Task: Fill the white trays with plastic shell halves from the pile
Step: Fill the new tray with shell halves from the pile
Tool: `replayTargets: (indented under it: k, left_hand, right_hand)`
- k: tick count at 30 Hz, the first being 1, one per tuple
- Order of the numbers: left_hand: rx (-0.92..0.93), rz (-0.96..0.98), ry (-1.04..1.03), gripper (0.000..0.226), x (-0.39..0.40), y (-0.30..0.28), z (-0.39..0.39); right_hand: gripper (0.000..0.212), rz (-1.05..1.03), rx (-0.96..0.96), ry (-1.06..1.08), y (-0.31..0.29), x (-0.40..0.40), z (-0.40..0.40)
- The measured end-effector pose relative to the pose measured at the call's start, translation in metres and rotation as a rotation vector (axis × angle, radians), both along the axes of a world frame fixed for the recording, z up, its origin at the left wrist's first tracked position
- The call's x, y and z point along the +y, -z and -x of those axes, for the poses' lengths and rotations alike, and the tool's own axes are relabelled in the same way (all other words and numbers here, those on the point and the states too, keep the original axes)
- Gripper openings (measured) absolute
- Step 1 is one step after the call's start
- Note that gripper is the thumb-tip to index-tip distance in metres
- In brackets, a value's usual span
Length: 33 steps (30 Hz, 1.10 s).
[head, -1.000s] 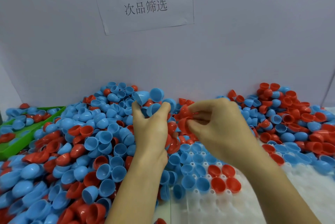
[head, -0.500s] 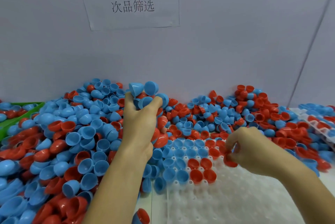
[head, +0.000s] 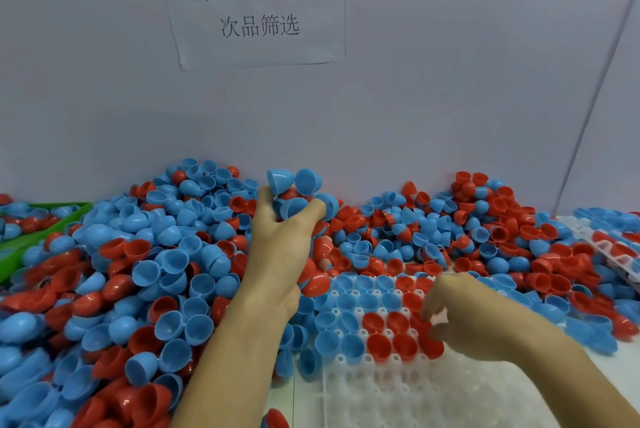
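Observation:
A big pile of blue and red plastic shell halves (head: 166, 254) covers the table from left to right. A white tray (head: 415, 393) lies at the lower centre, its far rows filled with blue and red halves. My left hand (head: 280, 247) is raised over the pile and grips a handful of blue and red shell halves (head: 298, 192). My right hand (head: 460, 316) hovers low over the tray's filled rows, fingers curled, pinching a red shell half (head: 434, 346) at the end of the nearest filled row.
A second white tray (head: 609, 247) holding shells sits at the right edge. A green bin (head: 52, 226) with more shells stands at the far left. A grey wall with a paper sign (head: 256, 5) closes the back.
My right hand moved from beside the left hand down and right to the tray with a red half. The left hand stayed raised with its handful. The view shifted right.

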<state>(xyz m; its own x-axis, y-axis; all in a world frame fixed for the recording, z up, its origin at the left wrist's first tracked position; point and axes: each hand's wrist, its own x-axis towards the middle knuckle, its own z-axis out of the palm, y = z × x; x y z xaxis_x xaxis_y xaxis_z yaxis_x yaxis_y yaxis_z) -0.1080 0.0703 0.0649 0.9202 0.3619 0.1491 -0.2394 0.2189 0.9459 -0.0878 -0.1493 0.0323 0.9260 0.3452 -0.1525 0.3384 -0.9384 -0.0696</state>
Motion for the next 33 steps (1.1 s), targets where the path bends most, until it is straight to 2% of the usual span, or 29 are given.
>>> replayTargets:
  k: [4, 7, 9, 10, 15, 20, 23, 28, 33]
  left_hand:
    - [0.009, -0.037, 0.046, 0.033, -0.002, 0.0, 0.001]
    - [0.011, -0.081, 0.088, 0.034, -0.004, 0.001, 0.003]
    - [0.013, -0.102, 0.132, 0.03, -0.006, 0.002, 0.004]
    - [0.017, -0.104, 0.152, 0.029, -0.007, 0.002, 0.006]
    - [0.031, -0.086, 0.138, 0.036, -0.01, 0.003, 0.003]
    - [0.025, -0.046, 0.159, 0.035, -0.012, 0.005, 0.003]
    - [0.034, -0.043, 0.188, 0.039, -0.014, 0.006, 0.002]
    - [0.01, -0.071, 0.304, 0.024, -0.015, 0.004, 0.004]
    - [0.055, 0.069, 0.333, 0.032, -0.012, -0.003, 0.007]
  right_hand:
    - [0.024, -0.225, -0.138, -0.009, -0.034, 0.005, -0.003]
    - [0.018, -0.636, -0.27, -0.061, -0.06, 0.028, 0.008]
    - [0.023, -0.926, -0.236, -0.101, -0.069, 0.047, 0.017]
    - [0.024, -0.991, -0.221, -0.098, -0.069, 0.056, 0.021]
    - [0.014, -1.034, -0.296, -0.05, -0.058, 0.07, 0.012]
    - [0.023, -0.956, -0.377, -0.093, -0.055, 0.07, 0.011]
    - [0.019, -1.034, -0.407, -0.036, -0.05, 0.075, 0.009]
    - [0.025, -1.143, -0.513, 0.056, -0.049, 0.073, 0.004]
    - [0.025, -1.136, -0.576, 0.116, -0.051, 0.062, -0.002]
